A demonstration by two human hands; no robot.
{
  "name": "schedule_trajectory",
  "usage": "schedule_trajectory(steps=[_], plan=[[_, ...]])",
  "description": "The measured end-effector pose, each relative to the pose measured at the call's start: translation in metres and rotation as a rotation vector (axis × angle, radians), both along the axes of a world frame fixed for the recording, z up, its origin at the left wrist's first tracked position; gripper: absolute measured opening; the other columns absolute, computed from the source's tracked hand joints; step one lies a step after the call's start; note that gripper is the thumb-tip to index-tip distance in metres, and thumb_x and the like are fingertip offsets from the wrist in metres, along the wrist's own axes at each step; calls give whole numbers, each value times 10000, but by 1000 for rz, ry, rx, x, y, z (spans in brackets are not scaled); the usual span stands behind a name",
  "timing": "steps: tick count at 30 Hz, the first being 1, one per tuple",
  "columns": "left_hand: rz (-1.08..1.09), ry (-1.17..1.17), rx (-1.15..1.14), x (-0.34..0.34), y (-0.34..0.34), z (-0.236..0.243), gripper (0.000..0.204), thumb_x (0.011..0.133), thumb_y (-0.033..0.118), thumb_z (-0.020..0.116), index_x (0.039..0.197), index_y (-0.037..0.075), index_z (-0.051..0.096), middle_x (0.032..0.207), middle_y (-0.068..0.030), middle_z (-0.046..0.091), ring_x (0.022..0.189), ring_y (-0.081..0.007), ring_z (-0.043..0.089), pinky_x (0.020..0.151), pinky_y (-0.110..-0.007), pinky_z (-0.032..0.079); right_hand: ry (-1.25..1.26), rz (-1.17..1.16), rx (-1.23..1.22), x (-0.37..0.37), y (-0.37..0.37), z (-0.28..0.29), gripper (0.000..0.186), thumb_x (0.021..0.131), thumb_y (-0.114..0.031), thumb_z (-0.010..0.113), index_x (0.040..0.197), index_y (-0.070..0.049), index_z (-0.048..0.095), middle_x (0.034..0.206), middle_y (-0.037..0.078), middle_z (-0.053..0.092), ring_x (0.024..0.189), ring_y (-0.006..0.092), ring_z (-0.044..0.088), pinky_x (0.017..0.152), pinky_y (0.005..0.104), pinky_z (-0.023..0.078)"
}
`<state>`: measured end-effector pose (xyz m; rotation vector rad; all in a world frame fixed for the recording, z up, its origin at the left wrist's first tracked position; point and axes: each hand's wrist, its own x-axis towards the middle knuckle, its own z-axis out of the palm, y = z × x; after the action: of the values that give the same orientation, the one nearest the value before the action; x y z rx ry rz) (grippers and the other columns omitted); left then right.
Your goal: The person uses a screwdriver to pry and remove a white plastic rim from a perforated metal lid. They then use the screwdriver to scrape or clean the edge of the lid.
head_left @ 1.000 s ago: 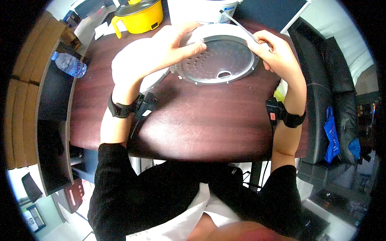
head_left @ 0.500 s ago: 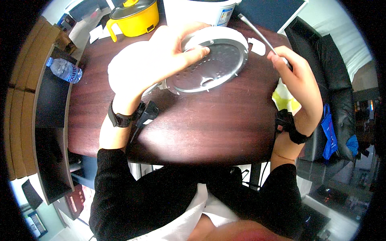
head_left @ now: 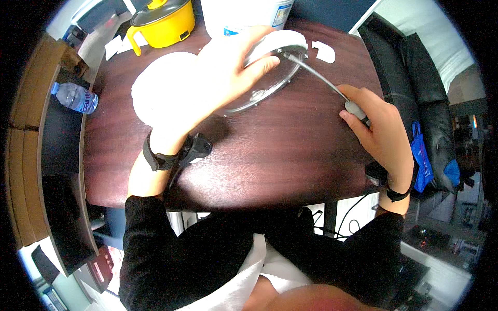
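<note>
My left hand (head_left: 228, 75) grips a round white housing (head_left: 284, 39) with a clear or silvery metal inner disc (head_left: 259, 96), tilted on the tabletop, thumb on its near face. My right hand (head_left: 381, 129) is closed around the grey handle of a screwdriver (head_left: 355, 109); its long shaft reaches left into the housing, with the tip at the inside of the upper rim. A white rounded piece (head_left: 155, 88) lies left of the housing, partly behind my left hand and washed out by glare. A small white part (head_left: 324, 52) lies right of the housing.
The dark wooden table (head_left: 275, 166) carries a yellow pot (head_left: 163, 28), a white bucket (head_left: 244, 13) and white papers (head_left: 114, 49) at the back. A water bottle (head_left: 75, 98) sits left. Black sofa cushions (head_left: 394, 67) and a blue bag (head_left: 421, 155) are on the right, cardboard boxes (head_left: 26, 166) far left.
The housing has tilted up, exposing a white rim and uncovering the small white part. The screwdriver swung from above it down into it, as my right hand moved right and lower.
</note>
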<state>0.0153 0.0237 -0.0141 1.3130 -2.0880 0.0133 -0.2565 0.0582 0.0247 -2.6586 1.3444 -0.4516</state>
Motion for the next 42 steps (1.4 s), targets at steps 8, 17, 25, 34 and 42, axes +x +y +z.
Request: schedule_trajectory(steps=[8, 17, 25, 34, 42], plan=[[-136, 93, -23, -16, 0, 15, 364, 876, 243, 606, 1182, 48, 572, 967, -228, 657, 894, -365, 647, 797, -417, 509, 96, 49, -174, -12, -9, -3, 359, 824, -187, 669, 1162, -109, 579, 819, 116, 599, 674, 314, 615, 579, 380, 493], [-157, 135, 23, -20, -4, 14, 329, 875, 218, 600, 1146, 33, 573, 913, -242, 657, 857, -378, 654, 770, -424, 511, 180, 42, -257, -14, -8, 2, 366, 835, -194, 657, 1180, -122, 560, 791, 108, 566, 646, 303, 605, 551, 375, 498], [-159, 134, -51, -22, 0, 11, 332, 868, 205, 602, 1139, 15, 576, 911, -242, 658, 854, -381, 654, 776, -421, 511, 155, 21, -245, -8, -6, 4, 351, 841, -183, 651, 1175, -114, 567, 774, 110, 564, 642, 303, 604, 544, 373, 491], [-162, 130, -79, -21, -4, 7, 314, 867, 210, 609, 1116, 21, 580, 898, -243, 659, 847, -379, 657, 767, -428, 518, 146, 25, -242, -8, -3, 2, 358, 831, -171, 662, 1171, -107, 569, 768, 117, 559, 631, 305, 600, 543, 371, 488], [-180, 146, -134, -20, -8, -1, 312, 869, 216, 610, 1109, 19, 575, 891, -238, 657, 826, -377, 657, 747, -424, 522, 129, 16, -192, -6, -3, 0, 356, 838, -178, 657, 1177, -107, 573, 774, 121, 564, 633, 309, 598, 545, 371, 484]])
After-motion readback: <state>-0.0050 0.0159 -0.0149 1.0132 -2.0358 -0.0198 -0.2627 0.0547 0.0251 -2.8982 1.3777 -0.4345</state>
